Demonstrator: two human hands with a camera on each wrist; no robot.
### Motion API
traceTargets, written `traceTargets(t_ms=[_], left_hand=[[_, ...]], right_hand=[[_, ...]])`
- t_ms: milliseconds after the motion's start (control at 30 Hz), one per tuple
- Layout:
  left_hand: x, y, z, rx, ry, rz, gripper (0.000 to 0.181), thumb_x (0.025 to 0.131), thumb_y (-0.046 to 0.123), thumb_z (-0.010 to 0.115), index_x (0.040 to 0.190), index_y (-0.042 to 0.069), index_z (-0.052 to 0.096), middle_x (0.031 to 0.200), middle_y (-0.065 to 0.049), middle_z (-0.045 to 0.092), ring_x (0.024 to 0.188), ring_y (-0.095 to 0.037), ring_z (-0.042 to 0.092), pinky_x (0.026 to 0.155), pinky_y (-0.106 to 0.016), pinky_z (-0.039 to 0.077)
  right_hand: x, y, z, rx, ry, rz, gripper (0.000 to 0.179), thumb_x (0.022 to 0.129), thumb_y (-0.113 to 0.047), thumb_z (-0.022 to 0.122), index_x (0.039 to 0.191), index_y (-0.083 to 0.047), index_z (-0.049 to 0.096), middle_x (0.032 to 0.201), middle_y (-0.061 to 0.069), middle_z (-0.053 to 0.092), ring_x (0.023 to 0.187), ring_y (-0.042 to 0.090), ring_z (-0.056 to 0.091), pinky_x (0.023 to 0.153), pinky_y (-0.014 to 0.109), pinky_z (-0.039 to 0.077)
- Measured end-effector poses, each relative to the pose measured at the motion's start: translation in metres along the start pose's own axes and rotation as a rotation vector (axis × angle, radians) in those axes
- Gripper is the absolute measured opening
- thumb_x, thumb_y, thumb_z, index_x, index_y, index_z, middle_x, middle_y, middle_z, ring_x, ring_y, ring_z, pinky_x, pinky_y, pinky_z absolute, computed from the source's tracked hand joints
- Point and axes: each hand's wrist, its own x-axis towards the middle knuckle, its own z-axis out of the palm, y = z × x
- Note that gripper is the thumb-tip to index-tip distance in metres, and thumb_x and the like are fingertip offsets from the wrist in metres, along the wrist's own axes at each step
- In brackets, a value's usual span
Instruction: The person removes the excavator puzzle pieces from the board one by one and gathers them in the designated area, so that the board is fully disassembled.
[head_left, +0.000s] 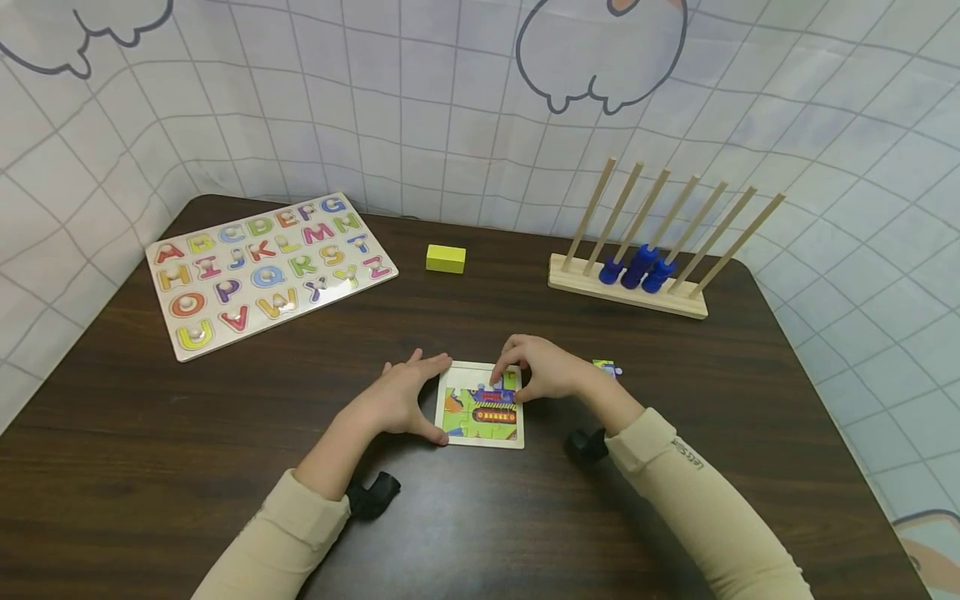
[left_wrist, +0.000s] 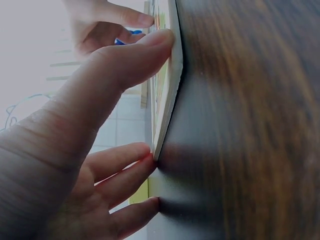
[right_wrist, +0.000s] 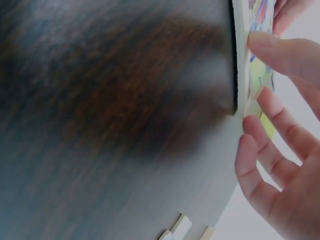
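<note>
A small square jigsaw puzzle in a pale wooden tray (head_left: 480, 444) lies on the table, its picture green with an orange-and-red tracked vehicle. My left hand (head_left: 397, 396) holds the tray's left side, thumb at the near corner and forefinger at the far corner. At the upper right of the picture, my right hand (head_left: 546, 368) pinches a green and blue puzzle piece (head_left: 510, 381) between thumb and forefinger, over the tray. In the right wrist view the thumb (right_wrist: 280, 52) sits right at the tray's edge. Bare white backing shows at the tray's upper left.
Another puzzle piece (head_left: 604, 365) lies beyond the right wrist. Behind stand a yellow block (head_left: 446, 259) and a wooden peg rack (head_left: 630, 292) with blue beads on some rods. An alphabet board (head_left: 262, 275) lies at the back left. A white grid-patterned curtain (head_left: 480, 108) hangs behind the table.
</note>
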Motion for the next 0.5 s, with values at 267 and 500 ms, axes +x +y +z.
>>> traceTargets(t_ms=[267, 500], left_hand=[[-0.0003, 0.0002, -0.0003, 0.004, 0.002, 0.008, 0.100, 0.056, 0.033, 0.087, 0.139, 0.005, 0.038, 0.145, -0.007, 0.034, 0.136, -0.034, 0.015, 0.101, -0.064, 0.010], [-0.0003, -0.0005, 0.0001, -0.002, 0.003, 0.007, 0.100, 0.056, 0.033, 0.087, 0.139, 0.005, 0.038, 0.144, -0.007, 0.034, 0.136, -0.034, 0.015, 0.101, -0.064, 0.009]], right_hand=[[-0.0012, -0.0003, 0.0003, 0.008, 0.019, -0.009, 0.026, 0.073, -0.008, 0.076, 0.098, -0.014, 0.071, 0.098, 0.002, 0.055, 0.084, 0.020, 0.048, 0.072, 0.028, 0.040], [-0.0011, -0.0012, 0.0005, -0.016, 0.031, -0.017, 0.024, 0.074, -0.007, 0.075, 0.096, -0.014, 0.072, 0.096, 0.000, 0.057, 0.082, 0.019, 0.050, 0.070, 0.026, 0.042]])
